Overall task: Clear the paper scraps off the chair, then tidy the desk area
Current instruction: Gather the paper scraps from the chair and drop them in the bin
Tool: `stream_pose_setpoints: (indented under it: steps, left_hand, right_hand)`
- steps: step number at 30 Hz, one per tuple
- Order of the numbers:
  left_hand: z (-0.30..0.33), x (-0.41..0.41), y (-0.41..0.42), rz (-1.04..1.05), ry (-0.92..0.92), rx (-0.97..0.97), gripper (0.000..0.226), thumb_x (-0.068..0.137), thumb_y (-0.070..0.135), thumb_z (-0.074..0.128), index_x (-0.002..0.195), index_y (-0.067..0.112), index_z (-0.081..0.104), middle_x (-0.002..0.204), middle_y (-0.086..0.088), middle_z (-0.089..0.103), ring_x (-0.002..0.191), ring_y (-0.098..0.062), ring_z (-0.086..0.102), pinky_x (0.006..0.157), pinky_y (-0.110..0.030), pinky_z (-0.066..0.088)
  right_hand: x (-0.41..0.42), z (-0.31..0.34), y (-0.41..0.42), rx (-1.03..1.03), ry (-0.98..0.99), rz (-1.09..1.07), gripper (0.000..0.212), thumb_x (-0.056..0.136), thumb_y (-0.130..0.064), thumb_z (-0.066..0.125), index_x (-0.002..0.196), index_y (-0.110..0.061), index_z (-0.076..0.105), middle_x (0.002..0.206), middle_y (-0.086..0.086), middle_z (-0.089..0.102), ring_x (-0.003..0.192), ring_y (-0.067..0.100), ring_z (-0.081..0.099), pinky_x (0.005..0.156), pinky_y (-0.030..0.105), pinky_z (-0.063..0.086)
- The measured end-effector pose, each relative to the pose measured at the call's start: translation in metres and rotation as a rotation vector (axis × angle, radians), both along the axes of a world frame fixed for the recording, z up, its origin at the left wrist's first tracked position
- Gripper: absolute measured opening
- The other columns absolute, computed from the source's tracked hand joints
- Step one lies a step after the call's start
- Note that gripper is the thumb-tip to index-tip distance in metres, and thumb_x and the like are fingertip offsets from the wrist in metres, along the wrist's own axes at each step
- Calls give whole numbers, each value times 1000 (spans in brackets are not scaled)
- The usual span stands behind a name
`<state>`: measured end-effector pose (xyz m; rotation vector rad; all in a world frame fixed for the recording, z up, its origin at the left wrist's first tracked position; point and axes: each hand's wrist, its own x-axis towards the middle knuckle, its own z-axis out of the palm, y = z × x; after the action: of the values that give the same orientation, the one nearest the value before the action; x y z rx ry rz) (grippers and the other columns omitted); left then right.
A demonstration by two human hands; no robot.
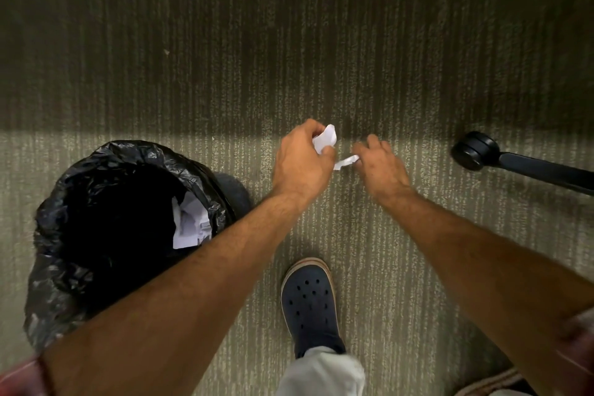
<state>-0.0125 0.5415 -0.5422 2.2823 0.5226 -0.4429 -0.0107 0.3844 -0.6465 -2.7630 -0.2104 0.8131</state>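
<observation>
My left hand (300, 164) is stretched down over the striped carpet and is closed around crumpled white paper scraps (325, 141). Just to its right, my right hand (381, 167) pinches a small white paper strip (345, 163) between its fingertips. The two hands nearly touch. A bin with a black liner (106, 222) stands at the lower left, with more white paper (189, 225) lying inside it. The chair seat is out of view.
A black chair leg with its caster (475, 151) reaches in from the right edge. My foot in a dark clog (310, 302) is planted on the carpet (289, 42) below the hands. A dark shadow band covers the far carpet.
</observation>
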Motion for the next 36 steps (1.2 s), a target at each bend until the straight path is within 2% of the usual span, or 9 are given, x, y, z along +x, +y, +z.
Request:
stream_pose_setpoints:
  steps: [5, 9, 14, 18, 24, 29, 32, 34, 36]
  left_hand:
    - [27, -6, 6, 9, -35, -30, 17, 87, 18, 69, 101, 26, 64, 93, 10, 66, 80, -8, 62, 59, -21, 41]
    - [75, -17, 18, 98, -73, -62, 16, 86, 19, 68, 99, 28, 63, 88, 13, 66, 78, -7, 63, 60, -23, 45]
    - [135, -56, 51, 274, -104, -117, 18, 87, 20, 67, 100, 31, 62, 86, 15, 67, 74, 1, 62, 60, -21, 46]
    - [166, -99, 100, 447, -98, -115, 17, 87, 23, 69, 100, 32, 65, 78, 15, 68, 67, 2, 62, 56, -14, 43]
    - [177, -157, 167, 565, -38, -66, 20, 87, 19, 69, 101, 32, 65, 87, 12, 71, 72, -3, 65, 64, -27, 52]
    - [166, -187, 191, 583, -9, -67, 20, 87, 21, 71, 102, 32, 64, 87, 13, 69, 76, 1, 64, 58, -15, 46]
    - [154, -198, 197, 596, 23, -43, 24, 88, 22, 71, 111, 25, 65, 98, 7, 70, 82, -4, 64, 70, -26, 51]
    - [147, -203, 200, 599, 31, -50, 33, 87, 20, 73, 118, 18, 64, 111, 0, 69, 97, -15, 65, 85, -35, 53]
    - [144, -204, 203, 600, 54, -59, 46, 86, 22, 76, 129, 16, 60, 126, -3, 64, 112, -19, 61, 95, -36, 50]
  right_hand:
    - [-2, 38, 0, 122, -30, -153, 24, 98, -22, 57, 120, -14, 64, 118, 6, 51, 100, 19, 50, 78, 33, 46]
    - [-2, 96, 14, 287, -101, -237, 25, 99, -29, 54, 114, -13, 66, 106, 2, 51, 89, 16, 51, 72, 29, 37]
    - [1, 180, 55, 409, -133, -229, 19, 98, -31, 56, 107, -18, 67, 101, -4, 50, 86, 13, 51, 67, 31, 40]
    - [-12, 230, 107, 490, -85, -123, 18, 98, -29, 58, 109, -17, 67, 100, -6, 51, 85, 8, 50, 65, 18, 36]
    - [-45, 259, 177, 522, 45, 153, 17, 96, -22, 59, 108, -12, 68, 105, 2, 57, 98, 21, 55, 81, 35, 44]
    - [-65, 250, 217, 431, 129, 394, 18, 96, -21, 56, 110, -14, 65, 110, 6, 54, 105, 27, 53, 84, 44, 48]
    - [-72, 237, 228, 367, 174, 405, 27, 94, -22, 58, 120, -13, 63, 117, 10, 53, 109, 31, 54, 87, 42, 47]
    - [-74, 229, 229, 367, 220, 402, 39, 91, -21, 63, 130, -13, 58, 124, 11, 52, 115, 31, 53, 93, 42, 45]
    - [-76, 226, 225, 399, 273, 398, 57, 87, -21, 71, 139, -15, 50, 134, 7, 48, 123, 28, 50, 101, 42, 43]
